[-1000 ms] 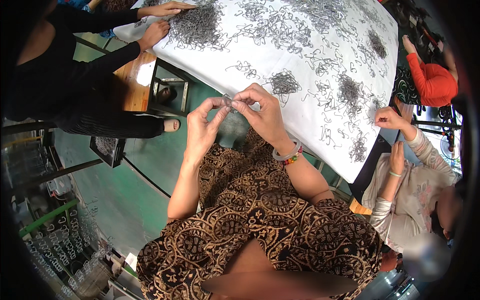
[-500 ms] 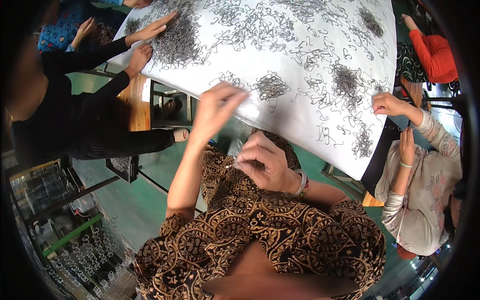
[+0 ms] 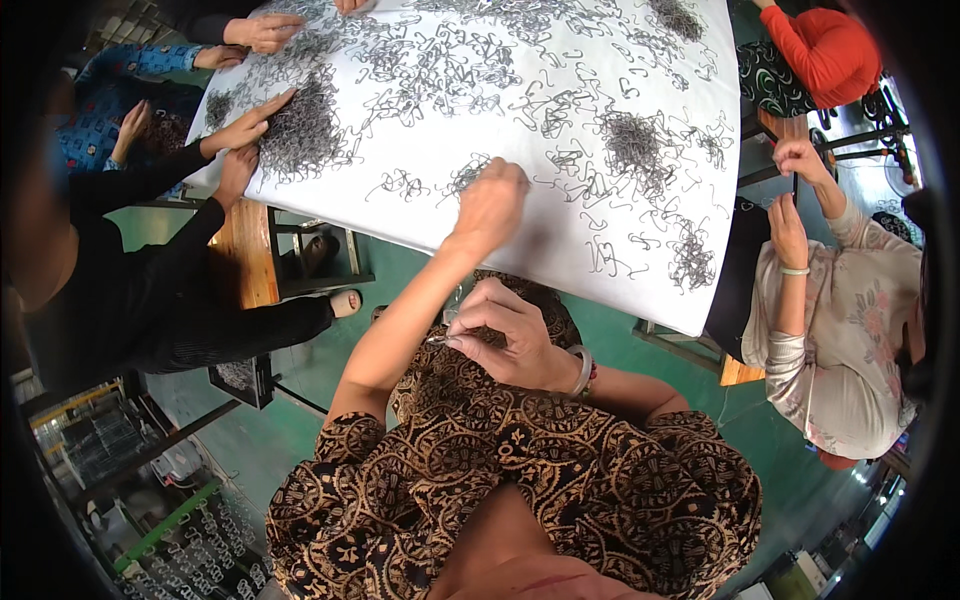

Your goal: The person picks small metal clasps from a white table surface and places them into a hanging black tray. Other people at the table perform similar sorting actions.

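Observation:
At the near edge of the white table, my left hand (image 3: 490, 208) is closed, its bent fingers down at a small pile of S-shaped metal hooks (image 3: 466, 177). Those fingertips are partly hidden, so I cannot make out what is between them. Closer to my body, above my lap, my right hand (image 3: 508, 335) pinches a small shiny metal piece (image 3: 437, 341) between thumb and fingers. Its exact shape is too small to tell. Another small pile of hooks (image 3: 403, 185) lies left of my left hand.
Metal hooks (image 3: 430, 65) are strewn over the white table (image 3: 400, 220), with dense heaps (image 3: 305, 130) at left and right (image 3: 632, 138). Co-workers' hands (image 3: 245, 125) rest at the left heap; another co-worker's hands (image 3: 790, 225) are raised at the right. A wooden bench (image 3: 245, 255) stands left.
My left hand has gone from blurred above the table edge forward and right, down onto the small pile. My right hand keeps its pinch. The right co-worker's hand has left the table edge.

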